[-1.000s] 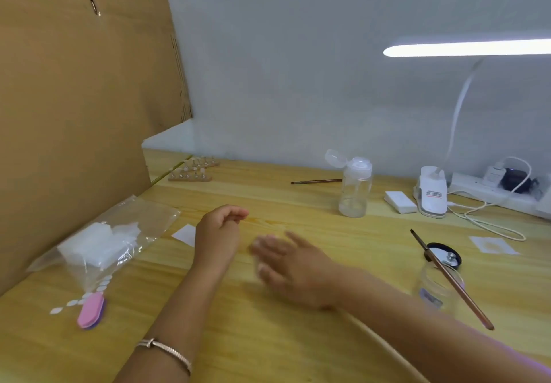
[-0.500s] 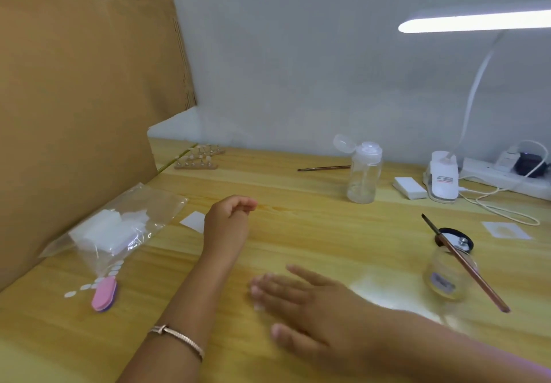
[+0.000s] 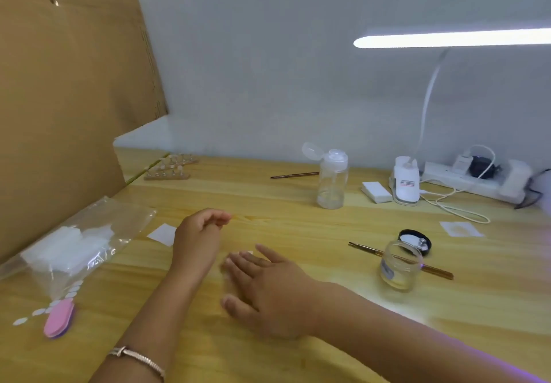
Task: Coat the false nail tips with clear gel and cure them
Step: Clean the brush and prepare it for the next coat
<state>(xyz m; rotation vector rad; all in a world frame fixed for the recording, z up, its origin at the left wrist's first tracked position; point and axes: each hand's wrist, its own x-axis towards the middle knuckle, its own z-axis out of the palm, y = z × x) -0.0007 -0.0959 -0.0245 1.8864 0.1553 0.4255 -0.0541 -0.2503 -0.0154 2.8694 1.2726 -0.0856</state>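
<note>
Wooden table, contents listed by place relative to the small glass jar, which stands upright and uncapped toward the table's right side. Item 1: black lid, lying just behind the jar. Item 2: long brush, lying aslant and crossing the jar; whether it rests on the rim or behind the glass cannot be told. Item 3: right hand, left of the jar, palm down on the table, fingers straight and slightly spread, holding nothing; a small pale piece at its fingertips is too blurred to name. Item 4: left hand, farther left of the jar, fingers loosely curled with the thumb close to the fingertips; whether they pinch anything cannot be told. A bracelet sits on that forearm. Item 5: false nail tips, mounted on 2 strips, far left of the jar and well behind it, beside the cardboard sheet, well apart from both hands. Item 6: clear pump bottle, flip cap open, behind the jar and to its left, with a 2nd brush lying farther left. Item 7: white block, lamp base and power strip, behind the jar near the wall. Item 8: plastic bag of white pads and pink file, far left of the jar.
</note>
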